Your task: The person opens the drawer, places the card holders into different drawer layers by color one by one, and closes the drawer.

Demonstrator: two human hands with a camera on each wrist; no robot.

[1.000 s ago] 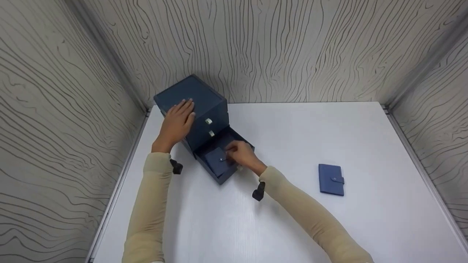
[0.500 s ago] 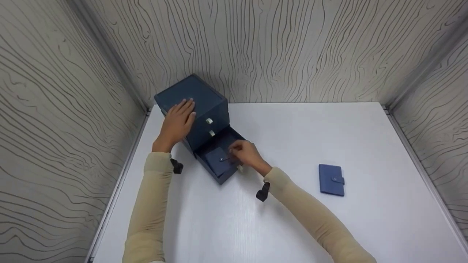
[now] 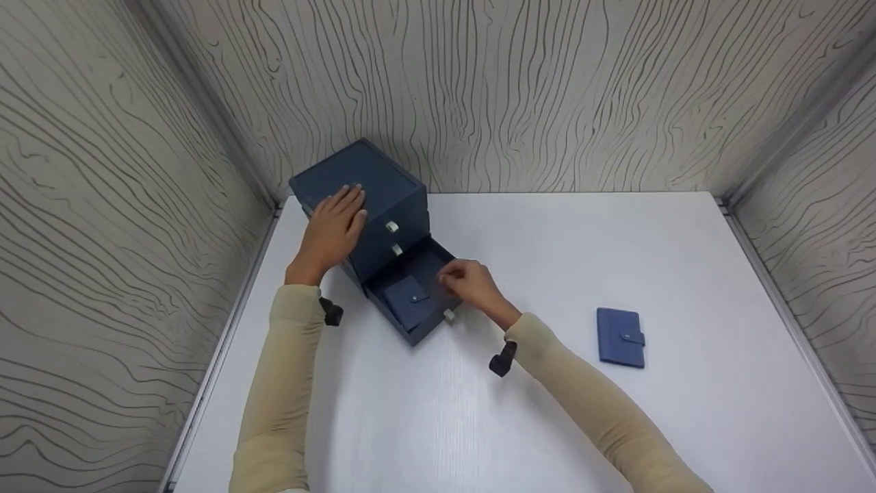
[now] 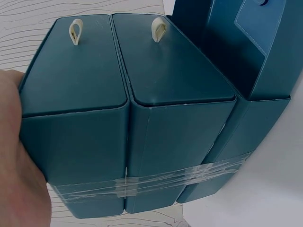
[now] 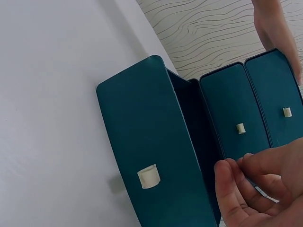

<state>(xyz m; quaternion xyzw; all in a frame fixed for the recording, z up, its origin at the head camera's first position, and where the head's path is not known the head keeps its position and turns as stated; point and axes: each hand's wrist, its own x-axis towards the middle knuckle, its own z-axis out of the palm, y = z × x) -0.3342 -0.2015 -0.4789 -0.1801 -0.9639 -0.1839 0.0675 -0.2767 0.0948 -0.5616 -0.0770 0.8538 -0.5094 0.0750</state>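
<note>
My left hand (image 3: 333,229) lies flat with its fingers on top of the dark teal drawer box (image 3: 376,168), near its left corner. The bottom drawer (image 3: 423,334) is pulled out. Inside it lies a blue snap-strap wallet (image 3: 404,299), a corner of which shows in the left wrist view as a stitched flap (image 4: 262,23). My right hand (image 3: 473,284) hovers over the drawer's right side, apart from the wallet. In the right wrist view its loosely curled fingers (image 5: 272,163) hold nothing visible, thumb close to the fingertips.
Another blue wallet (image 3: 618,335) with a strap lies on the white table (image 3: 534,239) to the right. Two upper drawers with pale pull tabs (image 3: 391,226) stay closed. Clear tape (image 4: 137,185) runs round the box's side. Patterned walls (image 3: 520,96) stand behind and at both sides.
My right hand has drawn away from the wallet's strap to the right, uncovering the strap and the drawer's pull tab. The left hand keeps its place on the box.
</note>
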